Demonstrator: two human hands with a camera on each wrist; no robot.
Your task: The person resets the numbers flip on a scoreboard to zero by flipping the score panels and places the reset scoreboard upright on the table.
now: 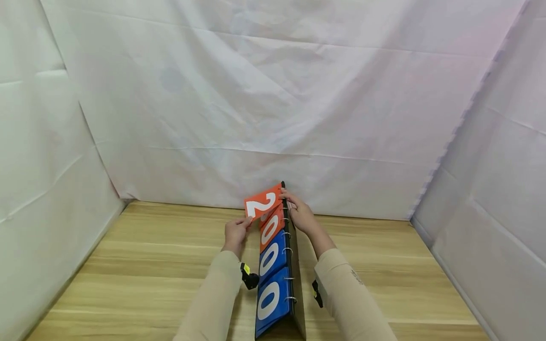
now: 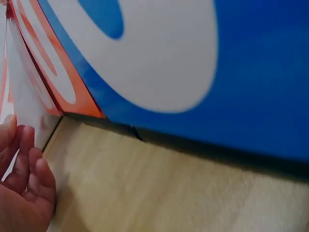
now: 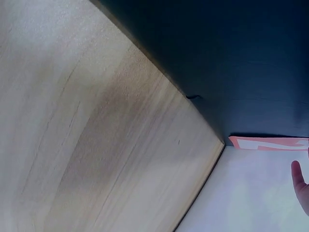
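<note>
Head camera, looking down my two beige sleeves: a black tent-shaped flip scoreboard (image 1: 298, 284) stands on the pale wooden tabletop (image 1: 128, 265), running away from me towards the creased white backdrop cloth (image 1: 273, 104). My left hand (image 1: 235, 232) pinches the lower edge of the lifted orange card printed with a white 2 (image 1: 263, 202), at the board's far end. My right hand (image 1: 299, 212) grips the top ridge just beside that card, fingers curled over the ring binding. Nearer me, one orange zero card (image 1: 271, 229) and two blue zero cards (image 1: 272, 279) lie flat against the board's face.
</note>
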